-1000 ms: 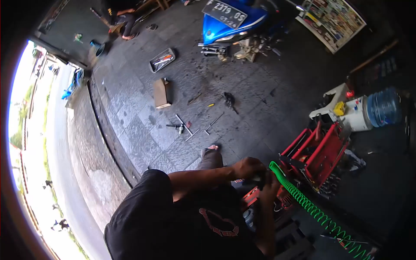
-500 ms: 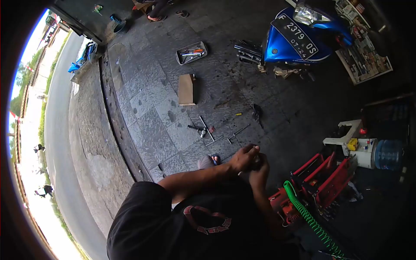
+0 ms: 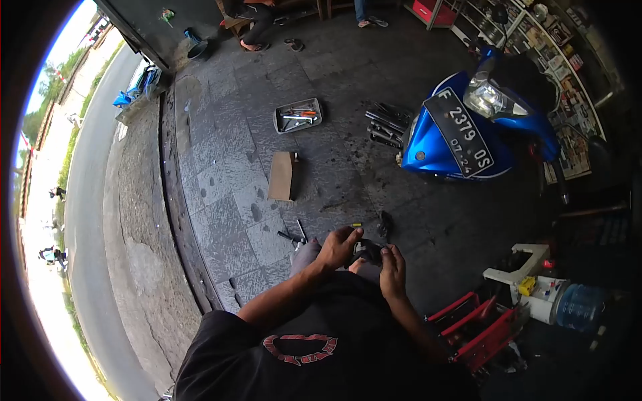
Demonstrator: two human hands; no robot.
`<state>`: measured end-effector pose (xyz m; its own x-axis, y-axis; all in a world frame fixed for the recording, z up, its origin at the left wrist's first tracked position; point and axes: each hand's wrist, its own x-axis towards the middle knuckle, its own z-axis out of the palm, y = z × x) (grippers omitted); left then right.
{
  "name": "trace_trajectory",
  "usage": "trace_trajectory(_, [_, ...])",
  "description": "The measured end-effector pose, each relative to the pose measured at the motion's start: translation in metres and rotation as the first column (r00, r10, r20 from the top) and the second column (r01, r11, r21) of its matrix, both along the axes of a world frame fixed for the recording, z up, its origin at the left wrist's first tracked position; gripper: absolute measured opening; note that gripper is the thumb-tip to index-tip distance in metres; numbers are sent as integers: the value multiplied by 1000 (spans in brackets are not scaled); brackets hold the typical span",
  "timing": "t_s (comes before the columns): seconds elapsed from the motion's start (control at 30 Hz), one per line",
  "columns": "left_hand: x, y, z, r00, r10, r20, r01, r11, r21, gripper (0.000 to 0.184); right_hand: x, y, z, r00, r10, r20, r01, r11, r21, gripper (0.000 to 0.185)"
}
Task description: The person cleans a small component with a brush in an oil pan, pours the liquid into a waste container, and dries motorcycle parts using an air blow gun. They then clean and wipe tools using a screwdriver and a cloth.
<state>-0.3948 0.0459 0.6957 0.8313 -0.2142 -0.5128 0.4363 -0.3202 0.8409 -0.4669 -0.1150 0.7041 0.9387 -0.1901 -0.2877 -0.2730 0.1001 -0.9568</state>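
My left hand [image 3: 338,250] is in front of my chest, its fingers bent and thumb pinched inward. Opposite it, my right hand [image 3: 393,273] is raised with curled fingers. A dark thing [image 3: 368,251] shows between the two hands; its kind I cannot make out, and the fingers partly cover it. Beyond my left hand, a metal tool with a dark handle [image 3: 287,236] and a thin metal rod [image 3: 301,230] lie on the floor, partly hidden by my grey-clothed knee [image 3: 306,256]. A small yellow piece [image 3: 356,225] lies just past my fingertips.
A brown box [image 3: 281,176] and a tool tray [image 3: 298,124] stand on the tiles [image 3: 227,194]. At right are a blue motorcycle [image 3: 428,144], a red tool rack [image 3: 468,321] and a water bottle [image 3: 580,306]. People's legs [image 3: 257,27] show at the back.
My hands, close together before, have moved apart and leftward in view. The camera has tilted up, so more of the motorcycle and the back of the workshop shows.
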Motion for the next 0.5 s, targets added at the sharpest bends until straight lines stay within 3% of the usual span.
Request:
trace_trajectory(0.07, [19, -10, 11, 988, 108, 111, -107, 994, -8, 56, 44, -3, 21, 998, -2, -64, 1, 1000, -21, 25])
trace_trajectory(0.13, [47, -12, 17, 988, 150, 30, -147, 985, -85, 57, 68, -4, 23, 987, -5, -163, -3, 999, -52, 27])
trace_trajectory(0.2, [83, -17, 16, 960, 107, -259, -183, 940, -287, 60, 100, -8, 10, 991, 94, 90, -80, 985, -150, 31])
trace_trajectory(0.23, [99, -19, 13, 958, 100, -269, -177, 943, -280, 60, 110, -10, 5, 993, 85, 79, -73, 987, -144, 31])
trace_trajectory(0.3, [137, -27, 5, 950, -173, -261, 74, 935, -348, 51, 136, -8, 7, 989, 130, -76, -136, 987, -87, 31])
trace_trajectory(0.33, [163, -32, 0, 914, -326, -240, 219, 897, -383, 47, 148, -11, -6, 994, 80, -72, -86, 992, -89, 31])
trace_trajectory(0.37, [189, -37, 4, 908, -389, -158, 358, 914, -192, 35, 157, -17, -26, 995, 96, -25, -99, 977, -190, 31])
trace_trajectory(0.4, [218, -38, -13, 873, -464, -148, 437, 880, -183, 35, 170, -19, -42, 995, 96, 18, -87, 954, -288, 30])
trace_trajectory(0.43, [248, -34, -41, 720, -616, 320, 660, 750, -41, 34, 185, -22, -47, 999, -13, 33, 21, 960, -280, 30])
trace_trajectory(0.47, [282, -32, -59, 332, -640, 692, 795, 586, 160, 33, 198, -24, -44, 996, -73, -44, 54, 941, -335, 29])
trace_trajectory(0.5, [324, -32, -62, 210, -691, 691, 875, 449, 183, 33, 215, -16, -45, 980, -159, -123, 102, 918, -382, 28])
